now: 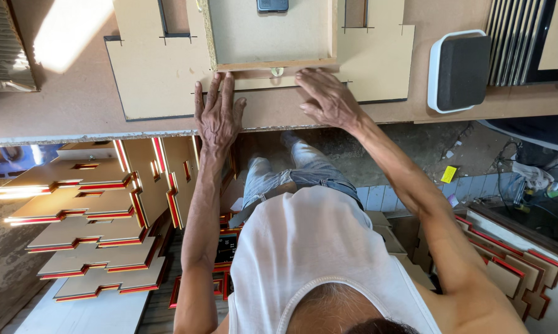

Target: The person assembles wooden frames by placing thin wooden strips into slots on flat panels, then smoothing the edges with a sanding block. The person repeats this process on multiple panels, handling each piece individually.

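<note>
A pale, flat board panel (161, 74) with notched, dark-edged cutouts is lying on the brown workbench. A shallow, open wooden tray (272, 62) is sitting flat on it, at its one o'clock.

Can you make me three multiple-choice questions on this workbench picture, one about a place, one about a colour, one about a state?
1. Where does the white tray with the dark block sit?
A. on the bench, right of the cut board
B. on the floor
C. under the left hand

2. What colour are the edges of the stacked cut panels at lower left?
A. blue
B. red
C. green

3. How is the left hand?
A. clenched round a tool
B. raised in the air
C. flat, fingers stretched out on the cut board

Answers: 1 A, it lies on the bench top beside the board's right end. 2 B, red strips line the panels' rims. 3 C, the palm lies down and holds nothing, like the right hand.
</note>
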### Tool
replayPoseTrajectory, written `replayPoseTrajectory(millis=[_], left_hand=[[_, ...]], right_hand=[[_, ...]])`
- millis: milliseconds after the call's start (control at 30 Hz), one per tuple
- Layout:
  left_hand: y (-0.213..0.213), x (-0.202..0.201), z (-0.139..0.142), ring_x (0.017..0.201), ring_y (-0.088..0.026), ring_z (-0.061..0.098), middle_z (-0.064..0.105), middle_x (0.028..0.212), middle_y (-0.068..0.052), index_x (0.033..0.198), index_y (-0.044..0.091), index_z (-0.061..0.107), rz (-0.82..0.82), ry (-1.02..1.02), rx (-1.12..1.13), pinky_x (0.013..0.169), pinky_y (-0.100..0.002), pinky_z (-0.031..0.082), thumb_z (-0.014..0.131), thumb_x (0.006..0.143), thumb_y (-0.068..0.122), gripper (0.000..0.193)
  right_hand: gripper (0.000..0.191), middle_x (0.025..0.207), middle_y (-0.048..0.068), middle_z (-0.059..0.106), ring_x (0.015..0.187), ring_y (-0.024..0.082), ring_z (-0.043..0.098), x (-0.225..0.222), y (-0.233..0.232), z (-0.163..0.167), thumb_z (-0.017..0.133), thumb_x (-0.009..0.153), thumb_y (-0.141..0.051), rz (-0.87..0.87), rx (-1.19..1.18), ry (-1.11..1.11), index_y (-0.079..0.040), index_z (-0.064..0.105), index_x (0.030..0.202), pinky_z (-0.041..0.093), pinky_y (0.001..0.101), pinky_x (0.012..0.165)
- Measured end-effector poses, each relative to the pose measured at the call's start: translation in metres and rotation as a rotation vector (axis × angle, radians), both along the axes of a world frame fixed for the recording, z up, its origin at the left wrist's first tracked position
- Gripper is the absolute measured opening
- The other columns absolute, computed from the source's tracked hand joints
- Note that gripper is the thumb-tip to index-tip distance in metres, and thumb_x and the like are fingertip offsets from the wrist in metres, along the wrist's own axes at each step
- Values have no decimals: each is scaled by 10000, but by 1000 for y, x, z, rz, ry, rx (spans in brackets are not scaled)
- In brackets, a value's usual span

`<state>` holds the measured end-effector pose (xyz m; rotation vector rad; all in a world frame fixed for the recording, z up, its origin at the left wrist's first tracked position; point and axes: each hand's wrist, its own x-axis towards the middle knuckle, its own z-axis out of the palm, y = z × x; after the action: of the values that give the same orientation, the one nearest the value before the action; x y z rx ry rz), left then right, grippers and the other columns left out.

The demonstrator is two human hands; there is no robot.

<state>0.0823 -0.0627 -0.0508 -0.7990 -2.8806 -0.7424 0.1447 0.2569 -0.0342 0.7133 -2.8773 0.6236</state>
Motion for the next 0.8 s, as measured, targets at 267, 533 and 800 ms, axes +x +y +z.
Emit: replayPoseTrajectory(millis=[267, 533, 800], left_hand=[[71, 28, -14, 1478, -313, 393, 534, 1519, -197, 1551, 27, 395, -80, 85, 12, 1293, -463, 156, 617, 1070, 500, 710], [80, 16, -2, 1498, -256, 379, 498, 1576, -65, 1569, 107, 424, -253, -66, -1, 1287, -478, 200, 608, 1058, 441, 638], [79, 17, 10, 1486, -271, 396, 498, 1566, -76, 1576, 103, 417, -269, -5, -66, 1273, -476, 206, 643, 1018, 434, 687]], right_hand=[[672, 1398, 168, 637, 1299, 333, 613, 28, 22, 33, 851, 825, -225, -143, 9, -34, -26, 566, 1400, 490, 457, 1156], [597, 1369, 160, 668, 1267, 301, 654, 10, 0, 44, 830, 845, -95, -26, -24, 27, -11, 590, 1386, 561, 388, 1091], [467, 1349, 174, 667, 1267, 323, 636, -5, 7, 16, 687, 979, -252, 48, -3, 68, -23, 576, 1370, 525, 455, 1108]])
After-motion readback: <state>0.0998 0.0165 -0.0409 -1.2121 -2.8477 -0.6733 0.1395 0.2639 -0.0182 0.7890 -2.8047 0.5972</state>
